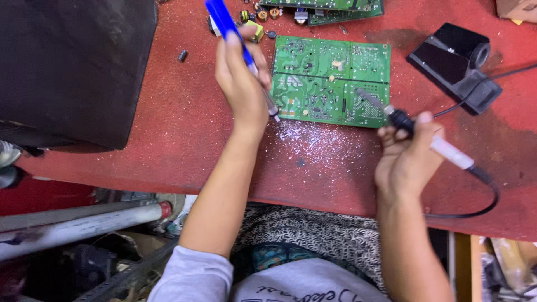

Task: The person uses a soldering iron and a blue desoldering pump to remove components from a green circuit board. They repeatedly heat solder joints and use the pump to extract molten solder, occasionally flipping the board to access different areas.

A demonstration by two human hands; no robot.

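Observation:
A green circuit board point(330, 78) lies flat on the red worktop point(184, 134). My left hand point(241, 78) grips a blue desoldering pump point(229, 28), with its tip at the board's near left edge. My right hand point(407, 154) holds a soldering iron point(442, 146) by its handle, the metal tip resting on the board's right part. The iron's black cable point(481, 207) loops off the table's front edge.
A black box point(72, 67) fills the left of the worktop. A black iron stand point(456, 64) sits at the right. Another green board point(335, 11) and small loose components lie at the far edge. White solder specks cover the red surface near the board.

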